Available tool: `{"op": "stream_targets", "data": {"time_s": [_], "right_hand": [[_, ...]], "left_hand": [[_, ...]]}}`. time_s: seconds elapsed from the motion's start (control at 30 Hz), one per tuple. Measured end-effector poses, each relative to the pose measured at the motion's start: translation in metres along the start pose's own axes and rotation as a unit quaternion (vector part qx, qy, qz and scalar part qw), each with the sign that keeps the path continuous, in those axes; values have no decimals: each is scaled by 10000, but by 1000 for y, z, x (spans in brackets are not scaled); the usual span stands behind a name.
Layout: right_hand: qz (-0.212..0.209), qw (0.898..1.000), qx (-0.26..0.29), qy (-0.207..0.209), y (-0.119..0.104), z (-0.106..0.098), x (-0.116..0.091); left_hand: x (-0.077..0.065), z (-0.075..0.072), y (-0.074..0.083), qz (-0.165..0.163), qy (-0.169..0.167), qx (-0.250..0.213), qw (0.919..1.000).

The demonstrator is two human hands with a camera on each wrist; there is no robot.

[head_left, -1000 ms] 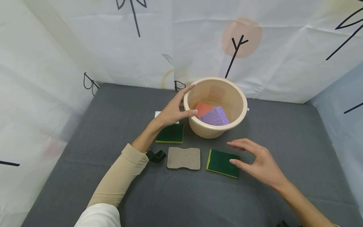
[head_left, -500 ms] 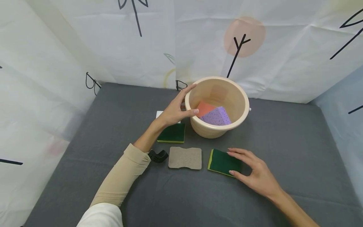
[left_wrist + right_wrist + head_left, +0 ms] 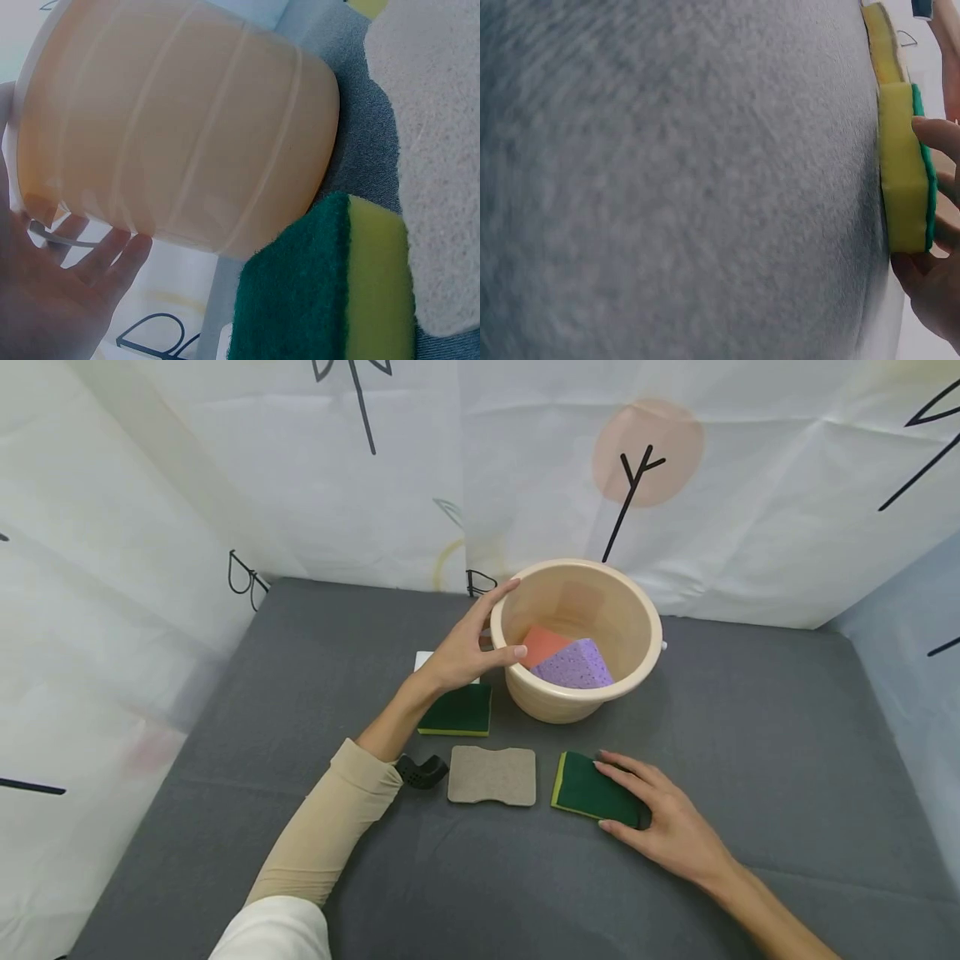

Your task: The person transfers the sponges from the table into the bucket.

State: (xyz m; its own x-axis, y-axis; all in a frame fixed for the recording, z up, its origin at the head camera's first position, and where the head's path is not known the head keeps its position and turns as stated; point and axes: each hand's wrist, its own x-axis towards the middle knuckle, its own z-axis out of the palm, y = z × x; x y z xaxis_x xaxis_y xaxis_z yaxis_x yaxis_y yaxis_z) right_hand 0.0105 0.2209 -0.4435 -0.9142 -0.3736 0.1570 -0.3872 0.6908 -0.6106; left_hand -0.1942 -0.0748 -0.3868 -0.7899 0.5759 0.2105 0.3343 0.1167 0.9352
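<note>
My left hand holds the left side of a beige bucket. Its thumb lies over the rim, and its fingers reach round the outer wall. Inside the bucket lie an orange sponge and a purple speckled sponge. At the right, my right hand spans a green-and-yellow scouring sponge flat on the table, thumb at its near edge and fingers at its far edge. The right wrist view shows fingers against the sponge's green top and end.
A grey-beige sponge with notched sides lies in the middle. Another green-and-yellow scouring sponge sits left of the bucket, before a partly hidden white item. Patterned white cloth stands behind the dark grey table.
My right hand has come down and left onto the scouring sponge, its fingers and thumb now at the edges. My left hand stays on the bucket. The view has shifted slightly.
</note>
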Motion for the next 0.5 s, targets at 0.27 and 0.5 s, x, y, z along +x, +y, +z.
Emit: {"op": "stream_targets", "data": {"time_s": [0.27,0.5], "right_hand": [[42,9998,-206,-58,-1,4,3],[-80,9992,-399,-40,-2,2,5]], "left_hand": [[1,1,-1,24,47,-28,10000],[1,1,-1,41,26,-87,10000]]}}
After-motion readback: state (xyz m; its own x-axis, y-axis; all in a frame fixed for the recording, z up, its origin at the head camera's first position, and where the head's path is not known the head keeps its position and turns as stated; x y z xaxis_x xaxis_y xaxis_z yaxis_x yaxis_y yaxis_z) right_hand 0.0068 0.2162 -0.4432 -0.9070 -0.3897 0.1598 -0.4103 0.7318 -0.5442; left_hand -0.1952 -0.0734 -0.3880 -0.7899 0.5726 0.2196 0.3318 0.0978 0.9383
